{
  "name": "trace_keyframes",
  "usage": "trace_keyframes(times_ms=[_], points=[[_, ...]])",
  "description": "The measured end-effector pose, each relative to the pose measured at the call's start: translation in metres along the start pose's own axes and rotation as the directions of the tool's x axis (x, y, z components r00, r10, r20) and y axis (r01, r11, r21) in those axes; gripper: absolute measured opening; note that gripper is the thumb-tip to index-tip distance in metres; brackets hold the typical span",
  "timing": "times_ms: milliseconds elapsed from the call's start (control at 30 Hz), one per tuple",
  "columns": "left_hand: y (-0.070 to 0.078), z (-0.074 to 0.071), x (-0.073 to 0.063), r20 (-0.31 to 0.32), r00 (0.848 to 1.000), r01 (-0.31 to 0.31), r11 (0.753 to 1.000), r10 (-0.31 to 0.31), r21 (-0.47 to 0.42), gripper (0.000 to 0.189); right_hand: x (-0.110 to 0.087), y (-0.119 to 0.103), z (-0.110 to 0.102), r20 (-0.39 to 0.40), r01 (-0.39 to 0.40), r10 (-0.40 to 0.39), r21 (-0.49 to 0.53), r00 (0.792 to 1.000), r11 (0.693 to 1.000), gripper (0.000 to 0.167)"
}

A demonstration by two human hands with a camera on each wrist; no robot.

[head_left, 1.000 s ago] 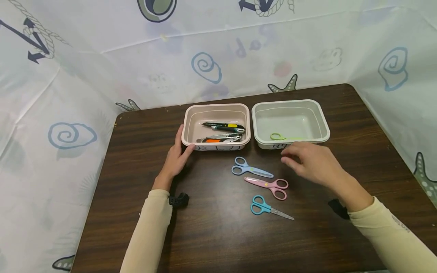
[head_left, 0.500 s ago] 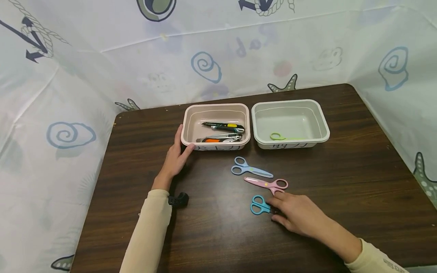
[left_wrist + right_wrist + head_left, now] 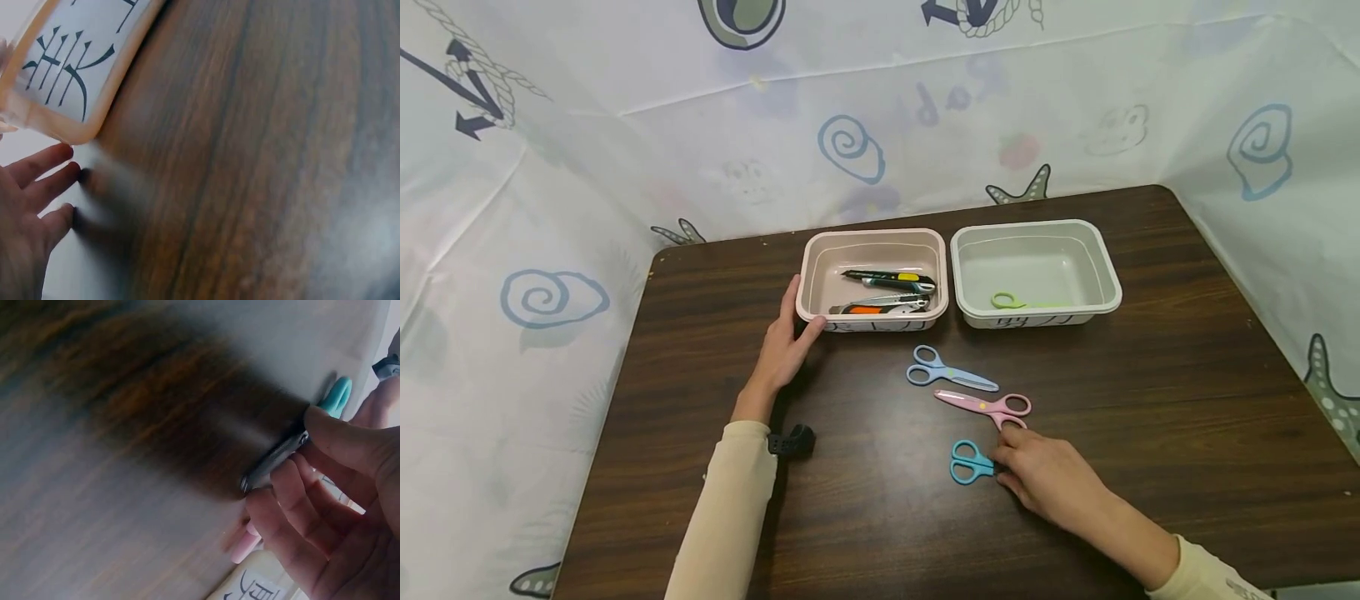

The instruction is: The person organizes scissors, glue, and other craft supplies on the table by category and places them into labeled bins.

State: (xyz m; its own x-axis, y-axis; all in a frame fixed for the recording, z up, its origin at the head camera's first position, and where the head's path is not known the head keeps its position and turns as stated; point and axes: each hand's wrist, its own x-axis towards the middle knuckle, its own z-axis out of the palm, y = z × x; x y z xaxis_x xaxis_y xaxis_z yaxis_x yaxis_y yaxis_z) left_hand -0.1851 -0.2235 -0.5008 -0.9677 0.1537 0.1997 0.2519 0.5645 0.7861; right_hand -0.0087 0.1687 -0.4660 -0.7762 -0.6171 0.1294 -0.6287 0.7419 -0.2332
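Note:
My right hand (image 3: 1048,479) is at the turquoise-handled scissors (image 3: 970,462), pinching their blades between thumb and fingers. In the right wrist view the metal blade (image 3: 275,459) shows between the fingertips, with a turquoise handle loop beyond the thumb. Just above that hand lie pink scissors (image 3: 973,402), and light blue scissors (image 3: 962,377) lie farther back. My left hand (image 3: 778,354) rests at the near left corner of the pinkish box (image 3: 872,236), fingers extended along its side and thumb at the front. Inside this box are several utility knives (image 3: 891,276).
A grey-green box (image 3: 1037,227) stands right of the pinkish one, with lime green scissors (image 3: 1009,300) inside. Both boxes have lettering on their front sides. The dark wooden table (image 3: 865,517) ends at a patterned white cloth (image 3: 700,150) behind and at the sides.
My right hand has come from the front of the grey-green box down to the turquoise scissors and grips them. Their handles have turned slightly. The left hand stays at the pinkish box.

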Motion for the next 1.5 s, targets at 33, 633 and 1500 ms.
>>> trace_keyframes(times_ms=[33, 633, 1500], points=[[0.001, 0.000, 0.000, 0.000, 1.000, 0.008, 1.000, -0.008, 0.003, 0.076, 0.000, 0.000, 0.000, -0.004, 0.001, -0.001, 0.004, 1.000, 1.000, 0.022], [0.007, 0.000, -0.002, -0.015, 0.998, 0.064, 0.997, -0.063, 0.044, 0.075, -0.005, 0.002, 0.006, -0.099, 0.081, -0.082, -0.019, 0.992, 0.997, 0.028], [0.008, 0.000, -0.002, 0.009, 0.998, 0.057, 0.998, -0.057, 0.039, 0.076, 0.050, 0.086, -0.096, -0.256, -0.176, 0.185, 0.059, 0.949, 0.983, 0.028]])
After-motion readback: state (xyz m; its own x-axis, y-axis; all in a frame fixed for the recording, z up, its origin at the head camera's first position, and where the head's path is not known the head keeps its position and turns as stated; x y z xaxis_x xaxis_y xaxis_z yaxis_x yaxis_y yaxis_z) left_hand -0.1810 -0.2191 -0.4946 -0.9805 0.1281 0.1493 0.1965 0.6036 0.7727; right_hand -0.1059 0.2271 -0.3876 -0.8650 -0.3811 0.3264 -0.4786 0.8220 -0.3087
